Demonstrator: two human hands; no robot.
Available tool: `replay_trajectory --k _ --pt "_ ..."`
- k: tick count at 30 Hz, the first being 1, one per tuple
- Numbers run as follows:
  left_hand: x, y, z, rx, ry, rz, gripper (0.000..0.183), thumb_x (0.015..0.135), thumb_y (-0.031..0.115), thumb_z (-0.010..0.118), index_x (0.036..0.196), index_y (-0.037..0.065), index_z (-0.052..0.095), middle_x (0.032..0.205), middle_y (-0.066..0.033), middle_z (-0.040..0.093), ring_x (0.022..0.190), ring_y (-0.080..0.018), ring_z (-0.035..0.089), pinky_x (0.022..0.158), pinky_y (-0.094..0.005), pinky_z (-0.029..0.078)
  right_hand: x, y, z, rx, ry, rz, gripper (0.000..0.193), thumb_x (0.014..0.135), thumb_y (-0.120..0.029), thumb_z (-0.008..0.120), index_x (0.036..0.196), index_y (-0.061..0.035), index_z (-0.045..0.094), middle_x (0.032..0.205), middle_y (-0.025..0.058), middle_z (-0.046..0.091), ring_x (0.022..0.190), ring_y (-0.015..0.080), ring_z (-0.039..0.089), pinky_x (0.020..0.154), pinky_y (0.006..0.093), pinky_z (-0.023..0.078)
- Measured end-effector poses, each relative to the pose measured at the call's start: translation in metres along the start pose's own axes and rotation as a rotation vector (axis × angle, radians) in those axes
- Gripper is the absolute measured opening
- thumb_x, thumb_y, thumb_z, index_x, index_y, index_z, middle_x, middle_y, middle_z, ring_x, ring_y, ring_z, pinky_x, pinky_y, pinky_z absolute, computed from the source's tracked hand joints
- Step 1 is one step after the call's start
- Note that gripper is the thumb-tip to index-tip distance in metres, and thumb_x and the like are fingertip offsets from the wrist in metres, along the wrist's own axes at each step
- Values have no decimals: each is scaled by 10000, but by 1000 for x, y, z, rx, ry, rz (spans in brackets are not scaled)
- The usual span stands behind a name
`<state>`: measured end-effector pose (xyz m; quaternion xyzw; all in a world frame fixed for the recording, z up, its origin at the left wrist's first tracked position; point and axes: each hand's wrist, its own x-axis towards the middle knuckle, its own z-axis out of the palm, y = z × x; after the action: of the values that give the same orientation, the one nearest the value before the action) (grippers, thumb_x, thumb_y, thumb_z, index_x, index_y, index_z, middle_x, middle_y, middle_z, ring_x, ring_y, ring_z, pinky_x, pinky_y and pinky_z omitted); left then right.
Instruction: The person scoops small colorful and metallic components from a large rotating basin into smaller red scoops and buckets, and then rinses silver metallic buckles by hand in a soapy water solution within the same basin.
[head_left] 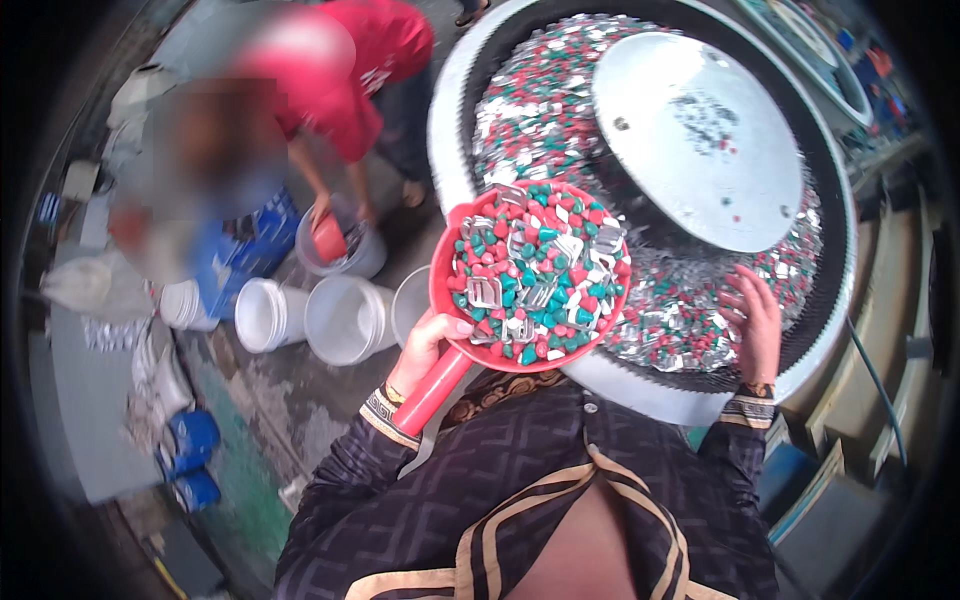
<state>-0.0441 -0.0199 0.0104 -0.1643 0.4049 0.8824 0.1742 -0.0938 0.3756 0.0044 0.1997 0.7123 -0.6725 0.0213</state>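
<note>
My left hand [425, 350] is closed round the handle end of a red plastic dipper [432, 388], its thumb on the rim. The dipper is heaped with small red, green and white cone-shaped pieces and shiny metal buckle-like parts [536, 293]. It is held in front of me, over the near left rim of a big round vibratory tub [660, 402]. In the tub lies a ring of the same mixed coloured pieces and metal parts [535, 120]. My right hand [755, 325] is over the tub's near right side, fingers apart, with nothing seen in it.
A pale domed cover [690, 150] sits at the tub's centre. At the left stand white buckets [345, 318] and blue bags [245, 240]. A person in a red shirt [350, 70] bends over a bucket, holding a red scoop [328, 238]. Curved troughs [860, 370] stand at the right.
</note>
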Motion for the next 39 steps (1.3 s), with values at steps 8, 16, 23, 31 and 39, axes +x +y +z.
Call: replay_trajectory --k 8,16,23,31,39 --pt "-89 10 -83 100 450 261 607 697 80 522 1279 -10 376 1149 -139 535 966 -236 591 817 -370 528 8 28 -15 -99 43 10 375 914 -272 535 1215 -49 539 1151 101 581 913 157 596 723 259 480" --pt "-32 -47 -207 872 1050 385 928 632 113 682 1414 80 184 1174 -209 468 1029 -317 531 834 -410 493 17 33 -25 -205 98 -2 320 897 -276 576 1163 -97 587 933 20 624 625 56 564 458 159 395" --pt "25 -93 -232 1528 1358 -79 1079 553 239 763 1432 181 139 1181 -216 393 1086 -413 448 851 -482 476 16 40 -47 -329 132 46 320 896 -271 587 1144 -69 599 968 12 602 807 80 561 649 224 471" --pt "-9 -58 -205 1915 1349 105 1022 555 200 786 1412 199 230 1212 -186 397 1136 -393 411 869 -493 460 31 59 -76 -511 127 173 373 861 -261 608 1152 -28 593 985 48 637 857 116 574 714 243 443" --pt "-84 69 -47 557 548 266 692 713 117 578 1347 5 326 1223 -132 490 1047 -238 543 891 -320 453 84 122 -152 -912 132 196 637 735 -357 682 1212 34 524 1097 217 601 1002 288 590 891 329 444"
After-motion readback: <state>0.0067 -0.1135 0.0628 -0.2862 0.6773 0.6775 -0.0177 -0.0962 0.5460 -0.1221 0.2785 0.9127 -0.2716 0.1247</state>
